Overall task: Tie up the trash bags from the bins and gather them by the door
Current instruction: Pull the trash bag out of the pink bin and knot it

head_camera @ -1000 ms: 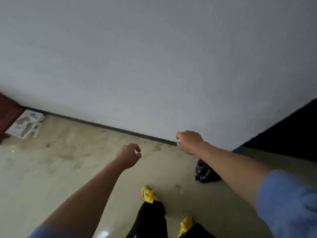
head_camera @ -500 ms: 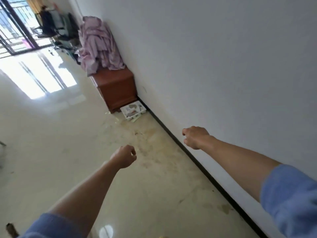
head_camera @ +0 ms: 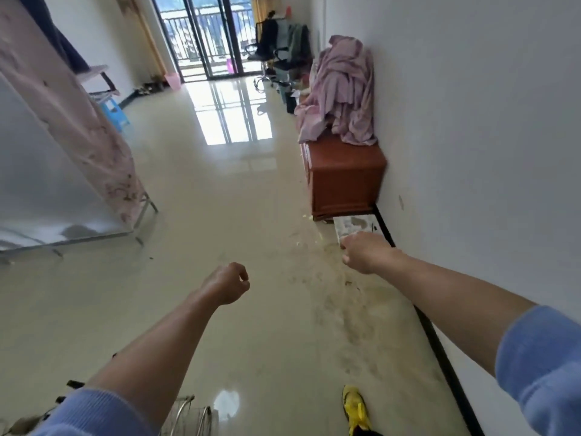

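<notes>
No trash bag shows in this view. My left hand (head_camera: 228, 283) is held out over the pale floor with its fingers curled into a fist, holding nothing. My right hand (head_camera: 364, 251) is stretched forward near the right wall, also curled and holding nothing. A small pink bin (head_camera: 173, 80) stands far off beside the balcony doors (head_camera: 207, 36). A dark bin (head_camera: 290, 102) sits by the office chairs (head_camera: 276, 42).
A brown wooden cabinet (head_camera: 345, 174) piled with lilac cloth (head_camera: 342, 89) stands against the right wall, and a white tray (head_camera: 355, 226) lies on the floor before it. A rack draped with a pink sheet (head_camera: 78, 121) and a blue stool (head_camera: 114, 111) fill the left. The floor is stained near the skirting.
The view has swung up from the wall and floor, where a black bag lay, to look down the long room. Both hands have stayed out in front, curled.
</notes>
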